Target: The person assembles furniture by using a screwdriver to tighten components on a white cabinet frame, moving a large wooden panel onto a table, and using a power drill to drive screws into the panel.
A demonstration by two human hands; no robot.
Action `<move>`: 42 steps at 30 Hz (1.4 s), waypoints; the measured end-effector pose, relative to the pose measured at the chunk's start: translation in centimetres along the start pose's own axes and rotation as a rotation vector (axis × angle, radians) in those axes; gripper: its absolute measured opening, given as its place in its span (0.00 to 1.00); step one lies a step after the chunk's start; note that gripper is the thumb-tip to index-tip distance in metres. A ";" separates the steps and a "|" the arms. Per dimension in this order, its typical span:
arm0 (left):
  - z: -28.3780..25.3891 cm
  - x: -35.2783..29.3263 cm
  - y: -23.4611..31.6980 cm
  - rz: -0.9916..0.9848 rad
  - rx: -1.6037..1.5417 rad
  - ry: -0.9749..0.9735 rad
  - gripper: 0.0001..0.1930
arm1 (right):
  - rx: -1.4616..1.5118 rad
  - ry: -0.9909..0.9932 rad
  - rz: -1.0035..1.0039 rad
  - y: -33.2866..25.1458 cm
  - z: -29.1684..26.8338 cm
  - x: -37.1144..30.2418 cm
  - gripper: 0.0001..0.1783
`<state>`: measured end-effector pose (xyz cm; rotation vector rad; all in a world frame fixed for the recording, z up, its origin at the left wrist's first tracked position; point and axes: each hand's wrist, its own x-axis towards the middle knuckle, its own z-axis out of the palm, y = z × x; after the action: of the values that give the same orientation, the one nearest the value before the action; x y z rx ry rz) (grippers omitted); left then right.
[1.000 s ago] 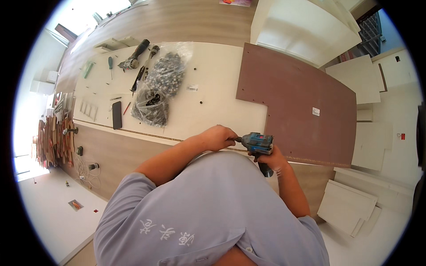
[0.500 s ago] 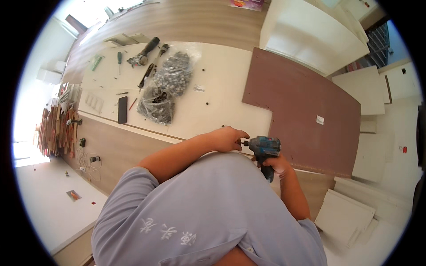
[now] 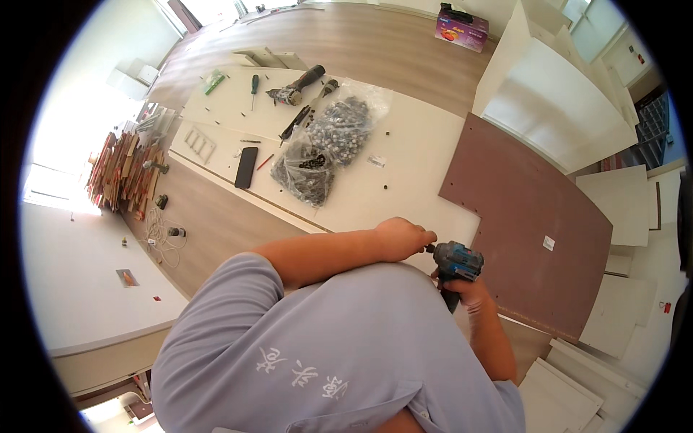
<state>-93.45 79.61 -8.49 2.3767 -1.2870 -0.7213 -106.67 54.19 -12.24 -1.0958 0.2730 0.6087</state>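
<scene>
In front of my belly my right hand (image 3: 469,290) grips a blue and black cordless impact driver (image 3: 460,261) by its handle, its nose pointing left. My left hand (image 3: 402,239) is closed at that nose, thumb and fingertips pinched around the dark driver bit (image 3: 430,248); whether a screw is there too is hidden. Beyond my hands lies a white board (image 3: 411,166) bearing two clear bags of small metal fittings (image 3: 339,130). To their left are a black phone (image 3: 246,167), a red pencil (image 3: 265,162), a second power drill (image 3: 296,86) and a green-handled screwdriver (image 3: 254,88).
A brown notched panel (image 3: 534,231) lies against the white board at the right. White cabinet parts (image 3: 541,108) stand behind it, and more white panels (image 3: 567,397) lie at lower right. A stack of wood strips (image 3: 126,173) and a coiled cable (image 3: 160,242) are at the left.
My view has turned, so the boards and tools appear farther right. Both hands stay together at the driver, the left still pinching at its nose.
</scene>
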 end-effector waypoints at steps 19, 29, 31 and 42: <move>-8.5 -1.6 -18.7 0.216 -0.134 0.068 0.41 | -0.169 0.483 -0.236 4.3 11.1 4.9 0.23; -15.4 10.5 -40.0 -0.246 0.144 0.548 0.34 | 0.050 0.877 -0.184 7.5 19.8 -1.0 0.24; -16.3 12.1 -41.4 -0.193 0.202 0.288 0.28 | 0.144 0.939 -0.186 8.0 21.4 -1.3 0.24; -19.7 9.1 -44.2 -0.341 -0.470 -0.267 0.11 | 0.053 1.015 -0.166 8.3 24.5 0.2 0.26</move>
<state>-48.14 96.44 -17.76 2.1674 -0.6896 -1.3162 -113.45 78.73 -7.64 -1.2898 1.0509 -0.1527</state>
